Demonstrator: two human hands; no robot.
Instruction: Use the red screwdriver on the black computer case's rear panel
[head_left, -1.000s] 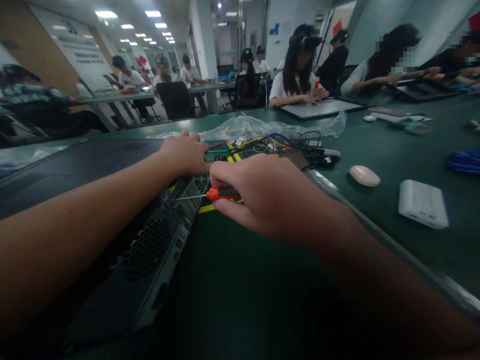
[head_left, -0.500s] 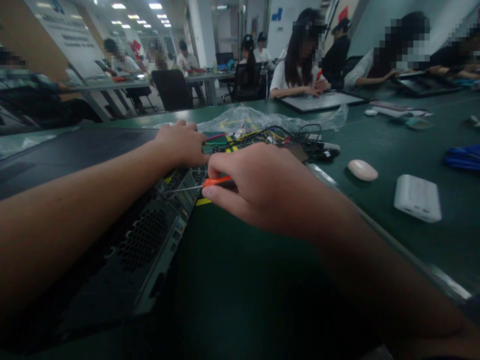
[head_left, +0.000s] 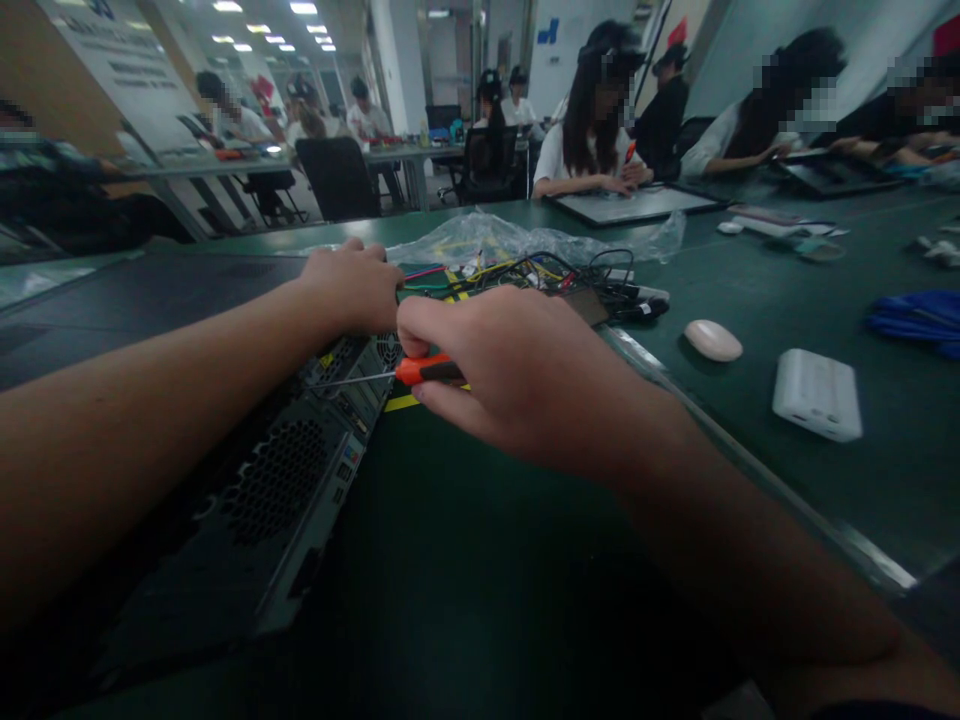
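A black computer case (head_left: pixel 277 480) lies on the green table, its metal rear panel with honeycomb vents and ports facing right. My right hand (head_left: pixel 517 375) is closed around the orange and black handle of a screwdriver (head_left: pixel 427 370). The thin shaft points left, and its tip meets the rear panel near the expansion slots; the exact contact spot is too dark to make out. My left hand (head_left: pixel 352 285) grips the far end of the case, with its fingers curled down at the edge and partly hidden. My left forearm stretches across the case top.
Beyond my hands lie tangled cables (head_left: pixel 562 275) and clear plastic wrap (head_left: pixel 480 235). To the right are a pale pink oval object (head_left: pixel 712 340), a white block-shaped device (head_left: pixel 817 393) and a blue bundle (head_left: pixel 915 320). Several people work at tables farther back.
The thumb and fingers of my right hand have shifted on the screwdriver handle, exposing more of it. The tip stays at the rear panel. The whole view has shifted slightly.
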